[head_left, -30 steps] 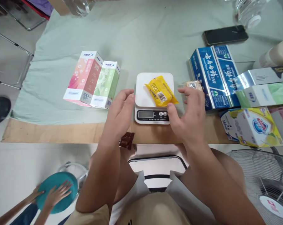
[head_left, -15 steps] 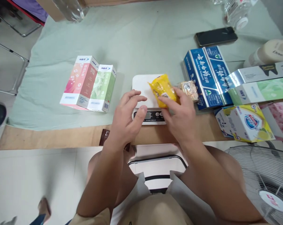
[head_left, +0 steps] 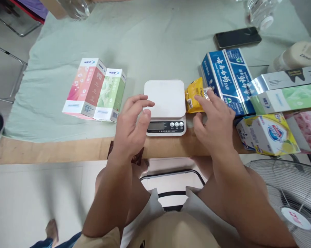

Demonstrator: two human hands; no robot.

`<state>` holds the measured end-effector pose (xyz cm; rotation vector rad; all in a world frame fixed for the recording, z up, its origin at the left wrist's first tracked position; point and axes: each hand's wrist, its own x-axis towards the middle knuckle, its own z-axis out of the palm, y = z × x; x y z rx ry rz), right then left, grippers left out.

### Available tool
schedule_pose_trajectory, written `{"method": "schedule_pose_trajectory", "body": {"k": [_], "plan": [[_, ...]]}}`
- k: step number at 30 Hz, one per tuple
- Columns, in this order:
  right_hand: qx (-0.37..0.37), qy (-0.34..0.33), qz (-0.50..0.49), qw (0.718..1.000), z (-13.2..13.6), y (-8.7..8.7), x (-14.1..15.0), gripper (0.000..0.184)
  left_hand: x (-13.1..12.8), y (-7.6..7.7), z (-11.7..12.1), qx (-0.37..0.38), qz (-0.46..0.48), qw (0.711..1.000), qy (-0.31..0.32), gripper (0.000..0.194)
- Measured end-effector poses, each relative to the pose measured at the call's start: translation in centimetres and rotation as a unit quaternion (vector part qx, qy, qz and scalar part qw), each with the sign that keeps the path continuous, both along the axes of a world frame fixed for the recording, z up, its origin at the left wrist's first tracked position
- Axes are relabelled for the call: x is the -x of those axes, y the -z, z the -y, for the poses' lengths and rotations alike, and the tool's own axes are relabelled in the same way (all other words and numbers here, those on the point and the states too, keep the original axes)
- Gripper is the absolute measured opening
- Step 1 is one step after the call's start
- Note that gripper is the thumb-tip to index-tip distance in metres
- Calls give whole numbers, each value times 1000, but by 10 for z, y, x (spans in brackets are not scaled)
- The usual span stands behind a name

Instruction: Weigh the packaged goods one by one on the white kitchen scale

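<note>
A white kitchen scale (head_left: 164,98) with a dark display strip sits near the table's front edge, its plate bare. My left hand (head_left: 131,125) hovers over the scale's left edge, fingers bent but apart, holding nothing. Just right of the plate lies a yellow packet (head_left: 193,94) with a barcode. My right hand (head_left: 217,120) is over its right end, fingers spread, the index tip at the packet; whether it presses on it I cannot tell. Behind those fingers a clear-wrapped snack (head_left: 207,92) is mostly hidden. A dark brown sachet (head_left: 138,157) pokes out beneath my left wrist.
Pink (head_left: 85,86) and green (head_left: 110,93) cartons stand left of the scale. On the right are blue toothpaste boxes (head_left: 224,81), a yellow soap box (head_left: 276,134), a phone (head_left: 238,37) and a lotion bottle (head_left: 300,57). A fan (head_left: 287,193) stands below the table's right edge.
My right hand has moved right with the yellow packet, taking it off the scale plate onto the table beside the snack, and its fingers have loosened. My left hand has shifted slightly left.
</note>
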<state>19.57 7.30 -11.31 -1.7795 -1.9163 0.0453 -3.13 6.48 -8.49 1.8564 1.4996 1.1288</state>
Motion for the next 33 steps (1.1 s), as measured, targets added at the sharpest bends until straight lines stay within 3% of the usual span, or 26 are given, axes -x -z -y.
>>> {"method": "schedule_pose_trajectory", "body": {"k": [3, 5, 9, 14, 18, 21, 24, 27, 30, 33], "plan": [[-54, -16, -38, 998, 7, -12, 8, 38, 5, 0, 0, 2, 31, 999, -30, 43], [-60, -80, -62, 993, 17, -18, 22, 32, 11, 0, 0, -5, 65, 997, -41, 43], [20, -281, -78, 956, 43, -19, 66, 25, 22, -3, 6, 3, 96, 993, -65, 39], [163, -354, -23, 921, 65, -2, 114, 27, 34, -6, 14, 39, 67, 993, -90, 23], [190, -344, 3, 919, 67, 5, 133, 28, 46, 3, 12, 25, 88, 994, -63, 26], [178, -330, -5, 927, 64, -1, 131, 38, 54, 7, 13, 13, 114, 993, -40, 33], [102, -309, -32, 945, 55, -10, 114, 41, 55, 2, 20, -105, 121, 985, -66, 31], [10, -221, -47, 974, 36, -12, 90, 33, 45, -6, 27, -230, 84, 963, -109, 31], [-40, -104, -42, 993, 15, -5, 70, 34, 31, -6, 24, -185, 71, 977, -75, 25], [-54, -74, -52, 994, 4, 1, 61, 34, 17, 3, 14, -107, 51, 993, -4, 18]]}}
